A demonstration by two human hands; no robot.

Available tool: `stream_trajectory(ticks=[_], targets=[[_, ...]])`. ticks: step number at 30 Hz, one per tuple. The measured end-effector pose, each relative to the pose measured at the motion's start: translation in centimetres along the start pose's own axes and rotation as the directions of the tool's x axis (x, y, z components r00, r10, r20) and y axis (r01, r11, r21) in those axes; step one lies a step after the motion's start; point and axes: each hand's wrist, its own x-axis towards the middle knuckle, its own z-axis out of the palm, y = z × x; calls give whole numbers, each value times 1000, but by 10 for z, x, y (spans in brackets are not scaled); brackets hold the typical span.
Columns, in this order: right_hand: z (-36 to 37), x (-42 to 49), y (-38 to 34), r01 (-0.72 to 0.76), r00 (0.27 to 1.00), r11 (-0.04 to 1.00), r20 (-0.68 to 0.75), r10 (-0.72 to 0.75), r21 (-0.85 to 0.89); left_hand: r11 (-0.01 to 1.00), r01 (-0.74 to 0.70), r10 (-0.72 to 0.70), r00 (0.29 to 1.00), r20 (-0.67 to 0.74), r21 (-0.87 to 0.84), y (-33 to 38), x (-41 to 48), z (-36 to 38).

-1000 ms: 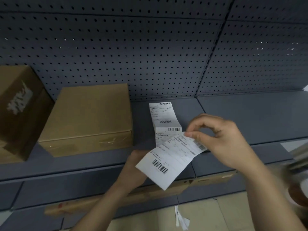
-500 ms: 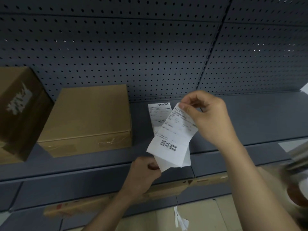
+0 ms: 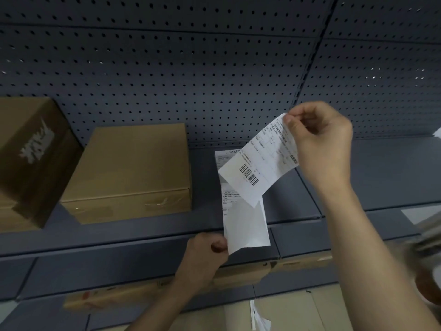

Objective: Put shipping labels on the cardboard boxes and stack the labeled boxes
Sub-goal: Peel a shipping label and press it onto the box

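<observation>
My right hand [image 3: 319, 142] pinches the label [image 3: 260, 163] by its 1 o'clock corner. My left hand [image 3: 205, 256], fingers clamped, holds the backing strip [image 3: 245, 225] at 7 o'clock, with the cardboard box [image 3: 133, 168] at 9 o'clock. Judged: label light, limp, tacky underneath, so I grip corners only, lest it curl.

place: stockroom or shop | evidence: grey pegboard wall [image 3: 167, 75], metal shelf [image 3: 370, 168], cardboard boxes [image 3: 133, 170]
</observation>
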Motion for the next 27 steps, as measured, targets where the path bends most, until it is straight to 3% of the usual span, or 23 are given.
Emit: stream_trajectory(ticks=[11, 19, 27], targets=[[12, 3, -9, 38, 998, 997, -58, -34, 63, 988, -68, 72, 997, -26, 141, -6, -3, -3], [29, -2, -13, 43, 997, 997, 53, -47, 69, 989, -127, 128, 992, -12, 73, -2, -6, -7], [47, -10, -22, 45, 971, 994, 230, -66, 95, 994, -105, 106, 988, 115, -17, -1, -12, -24]])
